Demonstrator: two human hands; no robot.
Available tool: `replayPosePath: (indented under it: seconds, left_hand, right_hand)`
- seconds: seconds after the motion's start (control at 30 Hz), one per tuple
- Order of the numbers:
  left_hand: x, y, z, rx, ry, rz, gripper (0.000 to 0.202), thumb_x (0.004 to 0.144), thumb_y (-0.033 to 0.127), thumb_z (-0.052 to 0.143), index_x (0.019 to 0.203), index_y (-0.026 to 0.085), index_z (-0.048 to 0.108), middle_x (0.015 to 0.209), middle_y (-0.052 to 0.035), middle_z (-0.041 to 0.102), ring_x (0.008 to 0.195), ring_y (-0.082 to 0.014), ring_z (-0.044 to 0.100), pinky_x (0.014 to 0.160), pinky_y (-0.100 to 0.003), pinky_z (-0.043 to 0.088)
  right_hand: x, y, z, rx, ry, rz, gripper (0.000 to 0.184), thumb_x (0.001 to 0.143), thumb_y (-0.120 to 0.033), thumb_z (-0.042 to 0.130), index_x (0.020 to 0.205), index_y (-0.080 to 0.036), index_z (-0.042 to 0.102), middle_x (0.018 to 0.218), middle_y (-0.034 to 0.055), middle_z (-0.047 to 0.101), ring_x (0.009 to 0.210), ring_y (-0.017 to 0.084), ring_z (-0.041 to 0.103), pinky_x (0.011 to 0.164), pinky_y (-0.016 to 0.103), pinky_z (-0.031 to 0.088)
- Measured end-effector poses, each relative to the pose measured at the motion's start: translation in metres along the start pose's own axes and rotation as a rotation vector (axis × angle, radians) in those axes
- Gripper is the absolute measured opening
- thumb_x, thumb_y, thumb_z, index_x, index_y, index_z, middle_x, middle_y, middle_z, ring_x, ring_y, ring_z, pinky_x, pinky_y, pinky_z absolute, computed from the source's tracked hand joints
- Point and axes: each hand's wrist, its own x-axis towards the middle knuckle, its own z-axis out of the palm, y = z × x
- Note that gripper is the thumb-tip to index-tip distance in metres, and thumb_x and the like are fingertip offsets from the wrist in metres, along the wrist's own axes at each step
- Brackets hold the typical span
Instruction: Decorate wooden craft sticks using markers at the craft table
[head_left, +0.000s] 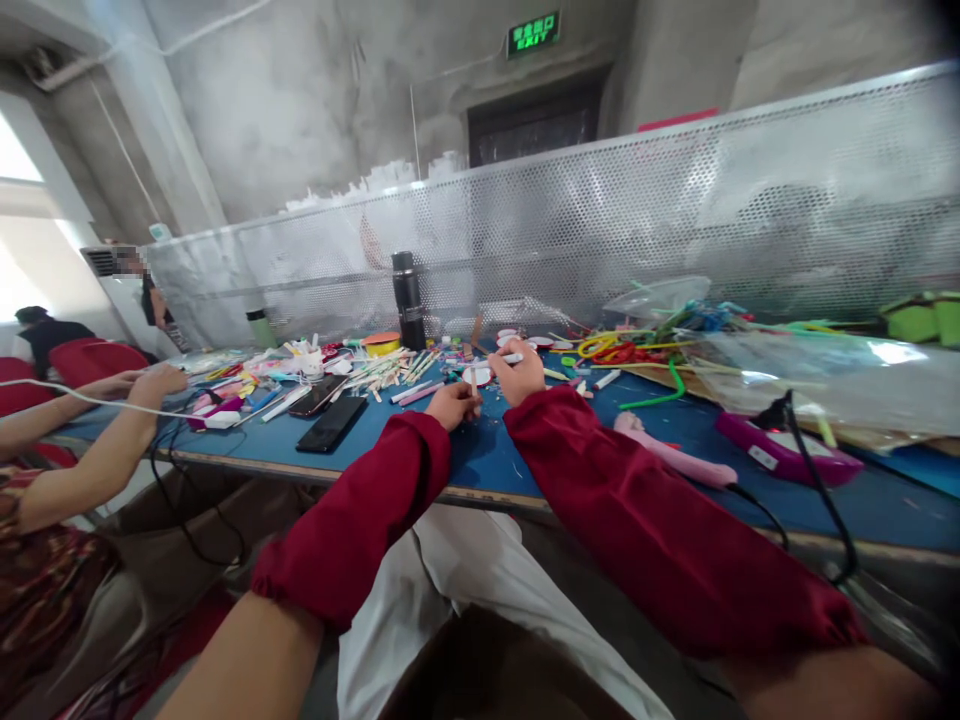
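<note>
My right hand (pixel 523 375) is closed around a white pen (pixel 511 358), which points left above the blue table. Close by on its left, my left hand (pixel 452 406) pinches a thin pale stick (pixel 474 382) that stands roughly upright. Behind both hands lies a small white, rounded piece (pixel 480 374); I cannot make out what it is. A pink pen (pixel 421 393) rests on the table beside my left hand. Maroon sleeve covers reach over both my forearms.
Two dark phones, the nearer phone (pixel 331 424) among them, lie left of my hands. A black bottle (pixel 408 300) stands behind. At right are a pink corded tool (pixel 675 455) and a purple device (pixel 787 450). A co-worker's hands (pixel 154 382) are at far left.
</note>
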Motion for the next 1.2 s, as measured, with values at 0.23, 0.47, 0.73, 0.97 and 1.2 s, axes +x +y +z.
replayPosePath:
  seconds: [0.23,0.47,0.73,0.97,1.2]
  left_hand:
    - [0.0008,-0.0016,0.0009,0.012,0.009,0.024,0.014,0.077,0.019,0.067,0.07,0.014,0.056,0.052,0.0032,0.059,0.04,-0.006,0.046,0.046,-0.02,0.032]
    - [-0.0008,0.0005,0.0007,0.018,0.006,0.03,0.022,0.074,0.027,0.072,0.07,0.014,0.055,0.054,0.0029,0.06,0.04,-0.0056,0.046,0.046,-0.02,0.032]
    - [0.0005,-0.0019,-0.0001,0.013,0.005,0.028,0.02,0.075,0.024,0.071,0.069,0.014,0.055,0.055,0.002,0.06,0.042,-0.0062,0.047,0.047,-0.021,0.033]
    - [0.0021,-0.0045,-0.0002,0.004,0.003,0.041,0.013,0.077,0.02,0.066,0.071,0.014,0.056,0.055,0.003,0.059,0.042,-0.0059,0.047,0.047,-0.02,0.034]
    - [0.0034,-0.0073,0.0002,-0.013,0.015,0.04,0.016,0.076,0.022,0.068,0.071,0.014,0.056,0.055,0.0026,0.059,0.041,-0.0056,0.046,0.047,-0.02,0.033]
  right_hand:
    - [0.0003,0.0001,-0.0014,0.016,0.034,0.04,0.015,0.075,-0.035,0.054,0.065,-0.024,0.05,0.056,-0.0034,0.052,0.057,0.015,0.048,0.058,0.028,0.038]
    - [-0.0004,-0.0019,-0.0036,-0.012,0.038,0.049,0.015,0.075,-0.035,0.053,0.064,-0.024,0.05,0.058,-0.0027,0.054,0.059,0.016,0.05,0.059,0.029,0.038]
    - [0.0006,0.0012,-0.0015,-0.029,0.023,0.033,0.015,0.074,-0.034,0.053,0.063,-0.024,0.05,0.057,-0.0028,0.053,0.058,0.016,0.049,0.058,0.028,0.036]
    - [0.0002,0.006,-0.0006,-0.041,0.027,0.029,0.014,0.073,-0.032,0.055,0.063,-0.024,0.051,0.057,-0.003,0.055,0.057,0.015,0.049,0.058,0.028,0.037]
    - [-0.0008,0.0021,-0.0026,-0.046,0.038,0.018,0.016,0.074,-0.033,0.054,0.062,-0.023,0.05,0.057,-0.0027,0.054,0.058,0.016,0.05,0.06,0.029,0.037]
